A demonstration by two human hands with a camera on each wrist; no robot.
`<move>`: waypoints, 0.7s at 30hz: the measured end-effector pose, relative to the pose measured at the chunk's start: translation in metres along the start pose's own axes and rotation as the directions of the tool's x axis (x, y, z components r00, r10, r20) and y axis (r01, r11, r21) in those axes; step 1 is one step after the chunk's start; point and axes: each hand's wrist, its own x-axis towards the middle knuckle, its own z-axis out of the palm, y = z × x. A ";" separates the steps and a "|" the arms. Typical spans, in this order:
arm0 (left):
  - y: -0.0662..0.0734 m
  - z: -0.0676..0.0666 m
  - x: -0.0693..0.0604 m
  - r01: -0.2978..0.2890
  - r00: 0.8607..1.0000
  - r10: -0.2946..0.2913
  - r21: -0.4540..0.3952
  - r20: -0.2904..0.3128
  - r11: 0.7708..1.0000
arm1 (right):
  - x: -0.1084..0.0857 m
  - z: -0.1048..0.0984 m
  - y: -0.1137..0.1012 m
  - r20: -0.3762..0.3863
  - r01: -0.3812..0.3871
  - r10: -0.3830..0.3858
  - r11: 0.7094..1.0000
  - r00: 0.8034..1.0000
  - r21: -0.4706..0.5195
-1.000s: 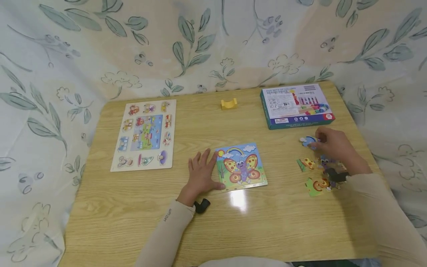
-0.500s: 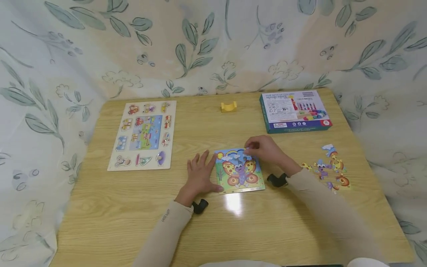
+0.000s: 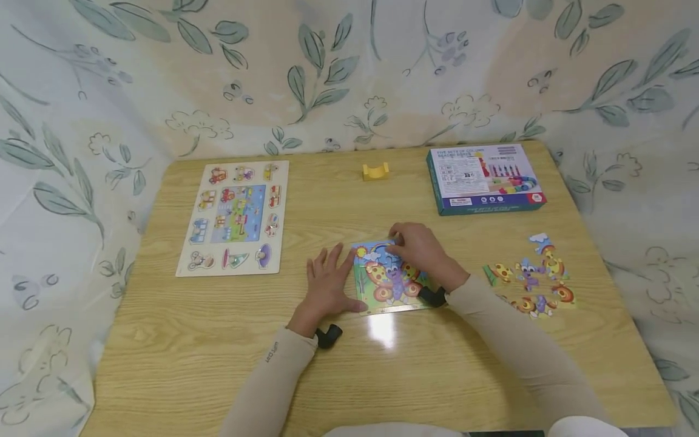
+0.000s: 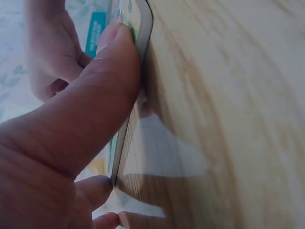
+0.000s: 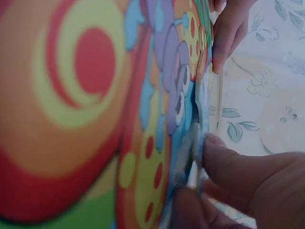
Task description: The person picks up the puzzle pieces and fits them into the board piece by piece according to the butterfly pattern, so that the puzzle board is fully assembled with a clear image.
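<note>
the piece (image 5: 187, 155) lay right at the tips of the right hand (image 3: 423, 250), at about 12 o'clock on the butterfly board (image 3: 389, 309), taking 12 as the side far from the person. the right fingers (image 5: 226, 157) were nearly closed: thumb and forefinger pinched the thin, bluish piece, with a gap between them about as narrow as the piece itself. their tips pointed toward 10 o'clock. in the right wrist view the piece looked tilted against the board's surface, 1 edge raised; its long axis was too hidden to tell, as was whether any of it sat flush.

the right hand was nearer the piece; the left hand (image 3: 327, 285) lay at 9 o'clock on the board, with its fingers spread and fairly straight, gripping nothing. its thumb pressed the 7 o'clock corner and its forefinger reached the 11 o'clock corner.

the board lay flat on the tabletop (image 3: 218, 358), close to square, so no clear long axis showed. the butterfly's head pointed to about 12 o'clock, a little toward 11. loose pieces (image 3: 528, 274) lay well apart at 3 o'clock, a box (image 3: 486, 182) at 2, a yellow block (image 3: 375, 175) near 12 and a white-edged board (image 3: 237, 217) at 10.
</note>
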 end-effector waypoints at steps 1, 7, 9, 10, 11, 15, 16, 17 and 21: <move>0.000 0.000 0.000 0.002 1.000 -0.002 0.000 0.000 1.000 | 0.000 -0.001 -0.002 0.007 -0.008 0.008 1.000 1.000 -0.017; -0.002 0.002 0.001 -0.006 1.000 0.006 -0.008 -0.006 1.000 | 0.001 -0.001 -0.005 0.057 -0.053 0.055 0.998 0.997 -0.035; -0.002 0.003 0.002 -0.011 1.000 0.011 -0.006 -0.008 1.000 | 0.000 0.000 -0.004 0.057 -0.061 0.063 0.997 0.996 -0.036; -0.002 0.003 0.002 -0.011 1.000 0.011 -0.005 -0.009 1.000 | 0.000 0.000 -0.004 0.055 -0.062 0.064 0.997 0.996 -0.040; -0.002 0.003 0.002 -0.009 1.000 0.009 -0.001 -0.008 1.000 | -0.001 0.001 -0.005 0.055 -0.063 0.066 0.997 0.996 -0.042; -0.002 0.003 0.001 -0.002 1.000 0.002 0.005 -0.007 1.000 | -0.002 0.004 -0.007 0.052 -0.071 0.075 0.996 0.996 -0.060; -0.002 0.003 0.000 -0.004 1.000 0.004 0.002 -0.007 1.000 | -0.002 0.004 -0.007 0.051 -0.077 0.081 0.995 0.995 -0.065; -0.001 0.002 0.000 -0.006 1.000 0.006 0.001 -0.008 1.000 | -0.003 0.005 -0.007 0.050 -0.083 0.086 0.994 0.995 -0.066; 0.000 0.001 -0.001 -0.012 1.000 0.012 -0.005 -0.009 1.000 | -0.003 0.006 -0.007 0.038 -0.094 0.096 0.993 0.995 -0.071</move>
